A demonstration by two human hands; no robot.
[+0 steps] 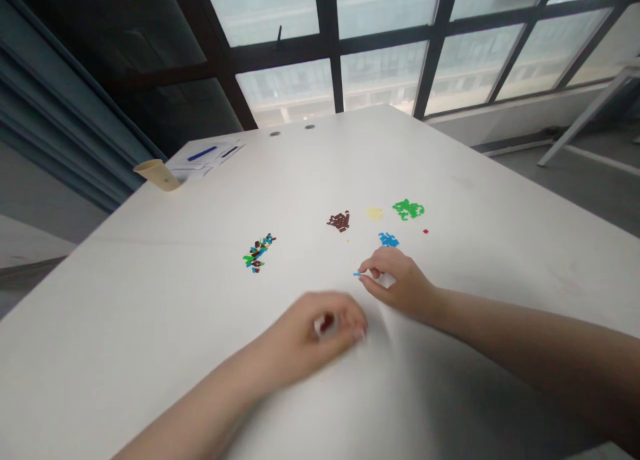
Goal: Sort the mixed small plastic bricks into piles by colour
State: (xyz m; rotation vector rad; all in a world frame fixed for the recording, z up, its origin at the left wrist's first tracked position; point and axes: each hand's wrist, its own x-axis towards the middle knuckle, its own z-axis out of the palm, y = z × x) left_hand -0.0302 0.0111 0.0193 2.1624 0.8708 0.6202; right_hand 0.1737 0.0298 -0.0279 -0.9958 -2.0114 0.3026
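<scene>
White desk (125,313) | tan cup (156,175) on its side beside papers (205,160) | blue pen (201,154) | windows (380,67) beyond | curtain (65,127) at left

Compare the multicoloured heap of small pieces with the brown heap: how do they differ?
The multicoloured heap of small pieces mixes green, blue, brown and yellow, while the brown heap of small pieces is a single colour. The multicoloured heap is longer and looser; the brown heap is shorter and more compact. The multicoloured heap also lies further left in view. Both rest on the white table.
</scene>
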